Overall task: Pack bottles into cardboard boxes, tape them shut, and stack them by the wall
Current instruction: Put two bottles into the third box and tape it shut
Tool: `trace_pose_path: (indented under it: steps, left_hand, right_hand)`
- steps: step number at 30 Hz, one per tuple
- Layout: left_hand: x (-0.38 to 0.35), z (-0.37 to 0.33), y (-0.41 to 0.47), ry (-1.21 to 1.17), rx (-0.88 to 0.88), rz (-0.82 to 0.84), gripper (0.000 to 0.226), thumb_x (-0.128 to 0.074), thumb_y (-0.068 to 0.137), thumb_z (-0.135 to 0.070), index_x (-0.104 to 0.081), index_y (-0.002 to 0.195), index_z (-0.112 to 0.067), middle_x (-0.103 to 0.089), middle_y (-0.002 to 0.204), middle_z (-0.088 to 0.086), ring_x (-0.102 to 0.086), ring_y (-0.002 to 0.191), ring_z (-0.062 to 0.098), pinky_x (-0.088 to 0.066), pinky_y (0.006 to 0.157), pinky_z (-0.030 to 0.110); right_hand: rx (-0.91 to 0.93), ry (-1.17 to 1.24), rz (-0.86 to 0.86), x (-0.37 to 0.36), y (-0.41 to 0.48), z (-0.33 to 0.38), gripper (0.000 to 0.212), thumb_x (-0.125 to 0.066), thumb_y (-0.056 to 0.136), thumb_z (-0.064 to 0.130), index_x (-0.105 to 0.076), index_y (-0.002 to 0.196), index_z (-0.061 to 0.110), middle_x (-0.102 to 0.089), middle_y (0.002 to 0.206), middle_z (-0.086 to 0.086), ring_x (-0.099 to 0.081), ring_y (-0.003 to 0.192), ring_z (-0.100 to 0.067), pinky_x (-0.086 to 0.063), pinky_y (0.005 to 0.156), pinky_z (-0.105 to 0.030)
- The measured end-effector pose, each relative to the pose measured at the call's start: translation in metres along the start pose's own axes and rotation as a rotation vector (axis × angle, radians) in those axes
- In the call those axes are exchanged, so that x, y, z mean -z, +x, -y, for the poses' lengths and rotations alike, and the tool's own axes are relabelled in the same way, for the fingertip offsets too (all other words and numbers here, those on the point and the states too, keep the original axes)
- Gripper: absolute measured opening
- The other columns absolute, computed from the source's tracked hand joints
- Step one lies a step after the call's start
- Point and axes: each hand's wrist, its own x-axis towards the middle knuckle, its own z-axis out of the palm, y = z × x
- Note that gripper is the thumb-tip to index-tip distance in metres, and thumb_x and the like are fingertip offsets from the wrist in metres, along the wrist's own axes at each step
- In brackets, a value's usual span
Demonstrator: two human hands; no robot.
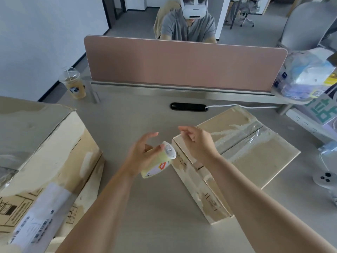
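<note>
1. A large cardboard box (42, 152) is seen at the left edge of the desk (149, 207), with a white shipping label (38, 216) stuck on its near side.
2. A plastic cup (73, 84) with a domed lid and a straw is placed at the far left corner of the desk, beside the end of the pink divider panel (182, 63).
3. The left hand (140, 154) is held above the middle of the desk, its thumb and fingers closed around a pale yellow bottle (157, 164); the forefinger is lifted away from it.
4. The bottle is held tilted, its white cap (170, 149) turned up and to the right, close to the near left corner of the sealed box; whether the two touch cannot be told.
5. The right hand (197, 141) is held loosely spread with curled fingers, empty, above the left end of the sealed box.
6. A flat cardboard box (255, 157) is laid on the right half of the desk, its top flaps shut under clear tape (242, 136).
7. A black cable port (188, 106) is set in the desk near the far edge, and a white cable (255, 106) is run from it to the right.
8. A clear plastic bag (306, 77) of packaged goods is set at the far right corner.
9. Behind the divider, a seated person (187, 26) in a grey shirt is seen.
</note>
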Motion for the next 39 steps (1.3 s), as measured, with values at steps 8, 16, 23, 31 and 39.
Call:
trace_pose_path:
  steps: [8, 16, 23, 31, 39]
  left_hand:
    - [0.003, 0.022, 0.036, 0.202, 0.039, -0.050, 0.029, -0.052, 0.058, -0.028, -0.036, 0.081, -0.026, -0.051, 0.064, -0.008, -0.043, 0.055, 0.010, -0.036, 0.059, 0.029]
    - [-0.005, 0.061, 0.099, 0.822, 0.045, 0.083, 0.026, -0.048, 0.090, -0.011, -0.065, 0.111, -0.010, -0.057, 0.122, 0.009, -0.051, 0.087, 0.006, -0.037, 0.070, 0.002]
    - [-0.014, 0.083, 0.123, 1.284, 0.143, 0.163, 0.050, -0.042, 0.090, -0.010, -0.042, 0.137, -0.025, -0.040, 0.140, 0.004, -0.034, 0.132, 0.027, -0.020, 0.113, 0.042]
    - [-0.036, 0.072, 0.091, 0.986, 0.094, -0.090, 0.044, -0.056, 0.083, -0.011, -0.055, 0.124, -0.027, -0.034, 0.140, 0.005, -0.034, 0.128, 0.027, -0.025, 0.105, 0.034]
    - [-0.071, 0.040, 0.000, -0.447, 0.282, 0.043, 0.013, -0.044, 0.079, -0.026, -0.054, 0.080, -0.017, -0.060, 0.080, -0.005, -0.055, 0.074, 0.007, -0.036, 0.068, 0.024]
  right_hand:
    - [-0.011, -0.584, 0.236, 0.012, 0.031, -0.057, 0.048, -0.022, 0.100, 0.045, -0.021, 0.147, 0.037, -0.008, 0.158, 0.012, 0.006, 0.146, -0.012, 0.009, 0.114, -0.053]
    - [-0.131, -0.590, 0.164, -0.009, 0.042, -0.050, 0.047, -0.014, 0.100, 0.042, -0.020, 0.146, 0.034, 0.001, 0.159, 0.007, 0.012, 0.146, -0.017, 0.014, 0.109, -0.061]
    - [-0.181, -0.599, 0.147, -0.016, 0.043, -0.048, 0.049, -0.012, 0.099, 0.042, -0.015, 0.147, 0.033, 0.003, 0.159, 0.007, 0.014, 0.145, -0.017, 0.017, 0.109, -0.060]
    - [-0.174, -0.611, 0.131, -0.016, 0.042, -0.049, 0.049, -0.011, 0.099, 0.043, -0.017, 0.147, 0.033, 0.001, 0.159, 0.006, 0.012, 0.146, -0.017, 0.016, 0.110, -0.060]
    - [-0.169, -0.631, 0.129, -0.016, 0.043, -0.048, 0.049, -0.012, 0.100, 0.042, -0.016, 0.148, 0.031, 0.001, 0.159, 0.005, 0.012, 0.146, -0.018, 0.016, 0.108, -0.059]
